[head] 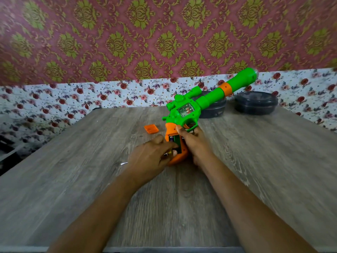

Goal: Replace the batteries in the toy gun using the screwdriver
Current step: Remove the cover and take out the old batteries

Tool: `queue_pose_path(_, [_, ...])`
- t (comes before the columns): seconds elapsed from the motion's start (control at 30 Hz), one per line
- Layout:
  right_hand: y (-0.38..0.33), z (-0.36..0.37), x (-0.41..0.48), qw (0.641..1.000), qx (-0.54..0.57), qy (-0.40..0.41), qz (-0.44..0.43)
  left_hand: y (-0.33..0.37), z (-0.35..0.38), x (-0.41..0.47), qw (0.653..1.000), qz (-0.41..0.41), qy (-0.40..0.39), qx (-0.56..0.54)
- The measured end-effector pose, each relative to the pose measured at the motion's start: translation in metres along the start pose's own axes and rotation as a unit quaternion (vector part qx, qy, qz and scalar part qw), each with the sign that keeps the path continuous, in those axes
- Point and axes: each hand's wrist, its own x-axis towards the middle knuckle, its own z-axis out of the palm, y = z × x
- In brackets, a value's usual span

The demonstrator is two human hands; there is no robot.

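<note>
Head cam: the toy gun (189,110) was propped at an angle over the wooden table (73,179), with the green barrel pointing up and away to the right and the orange grip down near the middle. The right hand (195,143) was wrapped round the grip from the right side, thumb up along the top of it. The left hand (149,157) came in from the left, fingers bent, tips right at the open battery slot (176,143) in the grip. Couldn't tell if it actually had hold of anything, too blurry. A thin silvery tip (124,163) poked out from under that hand. The orange cover (151,129) lay on the table just left of the gun, not touching it. Two dark round tubs (256,103) sat at the far edge, one partly behind the gun
</note>
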Motion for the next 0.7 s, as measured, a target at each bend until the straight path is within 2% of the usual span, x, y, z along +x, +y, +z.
queue_pose_path(0.17, [0.001,0.006,-0.001,1.000,-0.001,0.004,-0.019,0.001,-0.003,0.002,0.998,0.033,0.014,0.042])
queue_pose_path(0.3, [0.002,0.004,-0.001,0.999,0.010,-0.013,-0.035,0.000,-0.007,0.001,0.998,-0.020,-0.006,-0.062])
queue_pose_path(0.4, [0.002,0.001,0.000,0.998,0.032,-0.005,-0.050,0.000,-0.011,-0.002,0.991,-0.047,0.049,-0.113])
queue_pose_path(0.53, [-0.001,-0.004,0.003,0.996,0.050,0.030,-0.061,-0.010,-0.021,-0.001,0.953,-0.172,0.178,-0.175])
queue_pose_path(0.63, [-0.003,-0.008,0.005,0.995,0.058,0.024,-0.082,-0.024,-0.017,0.001,0.933,-0.252,0.194,-0.167])
queue_pose_path(0.7, [-0.004,-0.008,0.004,0.994,0.042,0.002,-0.106,-0.033,-0.013,0.002,0.930,-0.288,0.178,-0.142])
